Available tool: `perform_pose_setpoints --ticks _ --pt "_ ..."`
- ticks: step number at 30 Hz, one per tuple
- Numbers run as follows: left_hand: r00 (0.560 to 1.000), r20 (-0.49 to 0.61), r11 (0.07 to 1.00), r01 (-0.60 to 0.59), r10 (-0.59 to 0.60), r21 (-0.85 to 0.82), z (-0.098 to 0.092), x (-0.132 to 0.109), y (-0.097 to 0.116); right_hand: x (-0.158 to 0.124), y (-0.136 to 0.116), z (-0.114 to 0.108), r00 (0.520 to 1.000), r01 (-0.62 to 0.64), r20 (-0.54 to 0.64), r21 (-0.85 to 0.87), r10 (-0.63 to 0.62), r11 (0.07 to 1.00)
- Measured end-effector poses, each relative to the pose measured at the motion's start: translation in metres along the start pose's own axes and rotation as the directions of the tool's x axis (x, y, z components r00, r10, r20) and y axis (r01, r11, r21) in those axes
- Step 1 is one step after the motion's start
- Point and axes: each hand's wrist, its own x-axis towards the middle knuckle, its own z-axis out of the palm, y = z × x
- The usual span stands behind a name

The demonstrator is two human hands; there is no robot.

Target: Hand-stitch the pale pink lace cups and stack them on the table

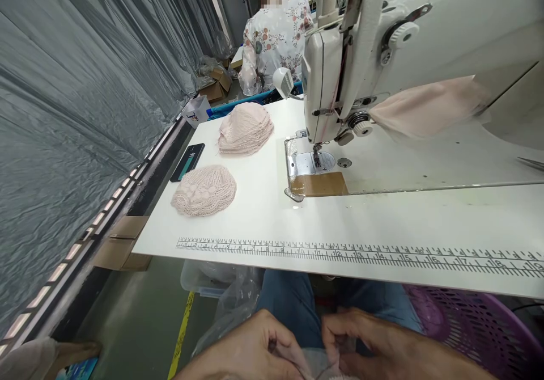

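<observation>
Low in front of my lap, below the table edge, my left hand [259,349] pinches a thin, pale pink piece of fabric [321,363]. My right hand [376,340] grips the same fabric from the other side, fingers curled. The bottom of the view cuts off most of this piece. Above my hands on the white table lies a pale pink knitted lace piece [204,191]. Behind it sits a stack of pale pink cloth pieces [245,129]. The sewing machine's needle and presser foot [317,156] stand over the metal plate with no cloth beneath.
A ruler strip [361,253] runs along the table's front edge. A dark phone [187,162] lies at the left edge. Pink cloth [429,106] hangs against the sewing machine [325,79]. A purple basket [476,329] stands lower right. Another person [276,42] sits ahead, back turned.
</observation>
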Motion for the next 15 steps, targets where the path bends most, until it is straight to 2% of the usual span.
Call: perform_pose_setpoints --ticks 6,12,15 --pt "1.0 -0.002 0.999 0.027 -0.027 -0.034 -0.005 -0.004 -0.006 -0.01 0.0 -0.005 0.999 0.008 -0.032 0.0 -0.008 1.0" --pt "1.0 0.006 0.999 0.022 -0.021 -0.025 -0.006 -0.005 -0.009 -0.007 0.006 0.007 0.998 -0.045 -0.046 0.094 0.049 0.995" --pt "0.999 0.006 0.996 0.038 -0.037 -0.075 -0.006 -0.007 -0.008 -0.001 0.006 0.012 0.997 -0.004 -0.071 0.079 0.009 0.997"
